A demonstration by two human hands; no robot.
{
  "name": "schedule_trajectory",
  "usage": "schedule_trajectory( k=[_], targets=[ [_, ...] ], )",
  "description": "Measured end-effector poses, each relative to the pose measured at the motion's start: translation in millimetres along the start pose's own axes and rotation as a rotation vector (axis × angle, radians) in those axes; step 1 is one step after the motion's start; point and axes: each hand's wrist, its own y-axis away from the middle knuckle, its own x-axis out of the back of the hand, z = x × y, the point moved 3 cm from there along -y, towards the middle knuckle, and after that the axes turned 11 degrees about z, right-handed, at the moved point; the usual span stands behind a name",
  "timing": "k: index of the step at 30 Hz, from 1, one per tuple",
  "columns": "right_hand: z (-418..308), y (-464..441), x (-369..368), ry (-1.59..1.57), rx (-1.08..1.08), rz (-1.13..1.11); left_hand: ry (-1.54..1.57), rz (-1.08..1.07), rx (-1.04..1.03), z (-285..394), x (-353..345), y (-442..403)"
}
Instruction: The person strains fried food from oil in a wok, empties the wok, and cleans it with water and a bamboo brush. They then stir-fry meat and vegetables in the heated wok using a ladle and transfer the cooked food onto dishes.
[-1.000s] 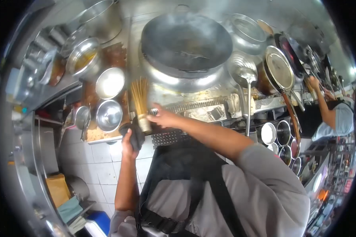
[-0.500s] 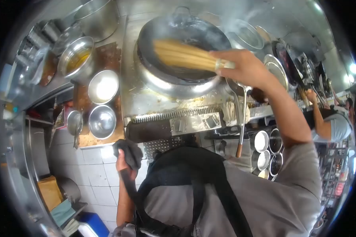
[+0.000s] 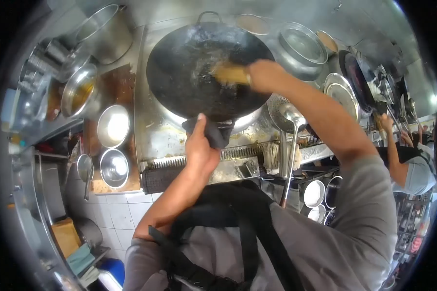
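A large black wok sits over the burner, its far loop handle at the top of the view. My right hand is closed around a bamboo wok brush, whose bristles point into the wok; motion blurs them. Bunched in my left hand is a dark cloth, pressed to the wok's near rim with the thumb up. Whether a near handle lies under the cloth is hidden. Right of the wok rest a ladle and a perforated strainer.
Steel bowls stand on a wooden board at the left, near a pot of yellow liquid. A round basin is at the back right. Another person's arm works at the far right. Several containers sit at lower right.
My left hand has moved up and forward with the cloth, from beside my body to the wok's rim. The brush has shifted within the wok, and the wok now tilts toward me.
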Motion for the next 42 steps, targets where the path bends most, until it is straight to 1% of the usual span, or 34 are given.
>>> schedule_trajectory(
  k=[2, 4, 6, 8, 10, 12, 14, 15, 16, 17, 18, 19, 20, 22, 23, 24, 25, 26, 27, 28, 30, 31, 32, 34, 35, 36, 37, 38, 39, 40, 41, 42],
  targets=[
    [10, -48, -3, -0.096, -0.16, 0.178, -0.063, 0.024, -0.054, -12, -2, -27],
    [-3, -84, -35, -0.223, -0.307, 0.283, -0.041, 0.065, -0.025, -16, 9, -46],
    [-35, -65, -50, -0.279, -0.145, 0.209, -0.095, 0.111, -0.107, -18, 18, -49],
    [-49, -11, -46, -0.332, 0.06, 0.264, -0.125, 0.08, -0.102, -15, 13, -42],
    [-27, 46, -26, -0.282, 0.153, 0.102, -0.082, 0.092, -0.113, -8, 12, -41],
    [23, 61, -10, -0.119, 0.083, -0.05, -0.074, 0.076, -0.113, -1, 13, -48],
    [78, 25, -12, -0.017, -0.006, 0.062, -0.106, 0.15, -0.057, 4, 7, -46],
    [96, -9, -20, -0.15, -0.142, 0.125, -0.107, 0.178, 0.037, 7, 14, -57],
    [99, -42, -26, -0.287, -0.278, 0.186, -0.114, 0.179, 0.033, 11, 16, -59],
    [78, -67, -17, -0.112, -0.224, 0.278, -0.171, 0.218, 0.075, 12, 18, -60],
    [59, -95, -34, -0.173, -0.234, 0.282, -0.231, 0.258, 0.118, 13, 20, -61],
    [26, -97, -32, -0.304, -0.171, 0.339, -0.265, 0.232, 0.101, 14, 23, -63],
    [-7, -80, -18, -0.474, -0.227, 0.28, -0.287, 0.238, 0.108, 15, 30, -65],
    [-55, -49, -16, -0.645, -0.149, 0.227, -0.242, 0.164, -0.026, 20, 40, -72],
    [-71, -46, -35, -0.581, -0.025, 0.256, -0.261, 0.184, -0.089, 25, 45, -76],
    [-76, -10, -30, -0.611, 0.034, 0.139, -0.284, 0.168, -0.075, 28, 45, -72],
    [-72, 32, -16, -0.558, 0.141, 0.077, -0.28, 0.157, -0.098, 35, 44, -66],
    [-58, 73, -7, -0.614, 0.152, -0.009, -0.278, 0.144, -0.122, 43, 42, -59],
    [-39, 98, -3, -0.52, 0.236, 0.067, -0.318, 0.137, -0.146, 50, 42, -49],
    [-13, 119, 6, -0.459, 0.075, 0.059, -0.335, 0.121, -0.137, 53, 40, -39],
    [5, 148, 19, -0.409, -0.112, 0.054, -0.435, 0.101, -0.278, 61, 37, -19],
    [5, 154, 25, -0.267, -0.211, 0.121, -0.48, 0.03, -0.356, 65, 31, -12],
    [2, 161, 31, -0.122, -0.308, 0.184, -0.498, 0.01, -0.348, 64, 25, -7],
    [-51, 174, 32, -0.419, -0.395, 0.224, -0.627, 0.063, -0.657, 67, 6, 15],
    [-80, 178, 23, -0.452, -0.276, 0.303, -0.71, -0.056, -0.719, 72, 3, 9],
    [-112, 169, 6, -0.402, -0.214, 0.299, -0.806, -0.081, -0.741, 74, -7, 15],
    [-136, 152, -28, -0.593, -0.25, 0.386, -0.817, -0.118, -0.824, 77, -11, 14],
    [-150, 157, -28, -0.784, -0.365, 0.476, -0.82, -0.151, -0.906, 77, -14, 14],
    [-154, 149, -45, -0.887, -0.384, 0.61, -0.828, -0.169, -0.894, 73, -15, 18],
    [-156, 143, -54, -0.884, -0.402, 0.614, -0.916, -0.147, -0.992, 71, -17, 25],
    [-151, 138, -61, -1.107, -0.518, 0.679, -1.002, -0.123, -1.095, 70, -18, 32],
    [-146, 132, -69, -1.329, -0.63, 0.743, -1.006, -0.135, -1.088, 67, -13, 32]
  ],
)
